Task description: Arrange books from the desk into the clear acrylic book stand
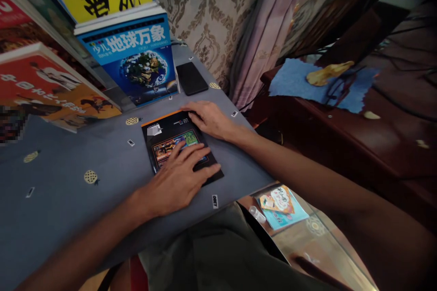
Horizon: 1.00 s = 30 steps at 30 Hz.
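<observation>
A thin black book [165, 128] with an orange strip along its far edge and a colourful picture on its cover lies on the grey cloth-covered table [116, 209]. My left hand [182, 175] rests palm down across the near half of this book, fingers spread and hiding part of the picture. At its far right corner is my right hand [211, 120], fingers stretched out along the edge. Whether the right thumb reaches under the cover cannot be seen.
A blue book with an earth picture [143, 68] stands upright behind, beside an orange-red book [64, 86]. A black phone [192, 78] lies near the wall. Right of the table are a dark red cabinet [385, 145] and blue paper [290, 82]. A booklet [283, 207] lies below.
</observation>
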Tool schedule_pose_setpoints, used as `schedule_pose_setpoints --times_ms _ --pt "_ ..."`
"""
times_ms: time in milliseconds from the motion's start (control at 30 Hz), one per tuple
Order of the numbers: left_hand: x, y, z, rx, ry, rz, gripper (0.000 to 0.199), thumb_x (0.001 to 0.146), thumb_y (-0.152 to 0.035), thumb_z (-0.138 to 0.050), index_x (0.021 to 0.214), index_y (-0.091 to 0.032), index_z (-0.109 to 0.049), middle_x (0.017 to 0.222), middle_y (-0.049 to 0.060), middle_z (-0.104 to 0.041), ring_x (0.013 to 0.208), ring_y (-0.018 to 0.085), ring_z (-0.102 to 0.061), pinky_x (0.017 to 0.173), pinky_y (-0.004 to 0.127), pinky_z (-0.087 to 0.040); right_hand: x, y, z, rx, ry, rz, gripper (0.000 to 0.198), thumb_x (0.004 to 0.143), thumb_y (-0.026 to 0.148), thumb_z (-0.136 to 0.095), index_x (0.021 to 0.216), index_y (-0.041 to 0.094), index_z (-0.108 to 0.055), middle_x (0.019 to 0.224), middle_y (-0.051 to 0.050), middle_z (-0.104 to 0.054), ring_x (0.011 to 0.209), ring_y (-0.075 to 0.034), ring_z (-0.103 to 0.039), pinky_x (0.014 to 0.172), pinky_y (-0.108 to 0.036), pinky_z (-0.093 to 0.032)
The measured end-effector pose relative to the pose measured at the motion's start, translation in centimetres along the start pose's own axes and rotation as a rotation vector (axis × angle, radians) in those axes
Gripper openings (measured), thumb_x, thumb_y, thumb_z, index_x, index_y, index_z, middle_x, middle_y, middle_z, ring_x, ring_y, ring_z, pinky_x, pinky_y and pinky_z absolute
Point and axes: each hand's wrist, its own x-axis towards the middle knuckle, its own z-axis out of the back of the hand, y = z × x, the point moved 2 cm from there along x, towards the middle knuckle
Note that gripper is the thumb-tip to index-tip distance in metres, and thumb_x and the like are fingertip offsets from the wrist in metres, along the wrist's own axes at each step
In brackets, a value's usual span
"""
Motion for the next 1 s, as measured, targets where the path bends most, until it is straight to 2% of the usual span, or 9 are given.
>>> schedule_pose_setpoints --times_ms 133,267,433,500,567,667,733,833,1000 --pt "-0.2 -1.2 -0.2 -0.011 0.033 -0.010 0.040 0.101 -0.019 -0.042 0.136 -0.029 -0.059 0.141 0.010 -0.056 0.138 0.030 -0.044 0.117 0.062 -0.034 -0.1 0.1 -0.1 -0.019 0.016 0.004 0.038 0.097 0.015 -0.041 0.130 0.016 -0.061 0.117 -0.011 -0.072 0.109 -0.026 -0.065 0.099 -0.041 -0.049" --pt "-0.3 -1.0 -0.1 -0.037 0.022 -0.017 0.039 0.101 -0.019 -0.042 0.135 -0.029 -0.059 0.141 0.010 -0.057 0.139 0.029 -0.044 0.117 0.062 -0.034 -0.1 -0.1 -0.3 -0.039 0.005 0.022 0.037 0.099 0.017 -0.040 0.130 0.017 -0.060 0.116 -0.010 -0.072 0.109 -0.025 -0.065 0.098 -0.040 -0.050" --pt "-2.3 2.2 0.6 -0.121 -0.137 0.019 0.035 0.102 -0.016 -0.040 0.128 -0.023 -0.061 0.135 0.011 -0.061 0.130 0.023 -0.054 0.111 0.051 -0.045 -0.3 0.1 -0.4 -0.035 -0.075 0.103 0.035 0.097 0.015 -0.043 0.126 0.018 -0.062 0.123 -0.011 -0.071 0.117 -0.027 -0.063 0.103 -0.045 -0.048" --pt "-3.6 4.1 0.9 -0.064 -0.232 0.128 0.033 0.103 -0.018 -0.040 0.128 -0.020 -0.061 0.134 0.013 -0.061 0.128 0.025 -0.054 0.109 0.052 -0.047 -1.1 1.8 -0.2 -0.013 -0.151 0.173 0.033 0.097 0.014 -0.044 0.124 0.017 -0.063 0.127 -0.013 -0.069 0.123 -0.028 -0.061 0.106 -0.048 -0.045" --pt "-4.8 5.4 0.9 -0.011 -0.258 0.191 0.032 0.103 -0.022 -0.041 0.129 -0.018 -0.059 0.136 0.014 -0.059 0.129 0.026 -0.054 0.109 0.053 -0.046 -2.7 4.6 -0.1 0.041 -0.189 0.282 0.031 0.099 0.016 -0.043 0.123 0.017 -0.063 0.125 -0.013 -0.070 0.118 -0.027 -0.063 0.102 -0.048 -0.048" --pt "-5.8 6.1 0.6 0.036 -0.252 0.187 0.034 0.104 -0.024 -0.040 0.133 -0.018 -0.056 0.140 0.015 -0.057 0.132 0.026 -0.052 0.113 0.053 -0.043 -5.9 9.8 -0.7 0.119 -0.076 0.552 0.027 0.101 0.018 -0.042 0.116 0.015 -0.065 0.107 -0.010 -0.076 0.103 -0.022 -0.067 0.093 -0.040 -0.053" --pt "-5.9 6.1 0.4 0.068 -0.257 0.173 0.035 0.104 -0.024 -0.039 0.134 -0.017 -0.056 0.140 0.015 -0.057 0.133 0.026 -0.051 0.113 0.052 -0.043 -8.0 12.4 -1.3 0.128 0.002 0.712 0.028 0.101 0.016 -0.041 0.110 0.015 -0.068 0.110 -0.006 -0.077 0.102 -0.020 -0.067 0.093 -0.037 -0.054" --pt "-5.7 5.8 0.3 0.108 -0.250 0.161 0.036 0.105 -0.024 -0.037 0.134 -0.014 -0.056 0.138 0.016 -0.058 0.133 0.027 -0.051 0.113 0.052 -0.043 -9.8 13.9 -2.2 0.097 0.107 0.737 0.030 0.101 0.016 -0.041 0.112 0.014 -0.069 0.116 -0.006 -0.076 0.109 -0.022 -0.066 0.092 -0.037 -0.055" --pt "-5.9 5.9 0.3 0.133 -0.239 0.153 0.037 0.105 -0.024 -0.036 0.134 -0.013 -0.056 0.138 0.017 -0.058 0.133 0.027 -0.051 0.112 0.052 -0.044 -10.8 12.9 -1.6 0.131 0.127 0.668 0.030 0.101 0.013 -0.042 0.115 0.013 -0.068 0.125 -0.006 -0.073 0.119 -0.021 -0.065 0.103 -0.039 -0.053"
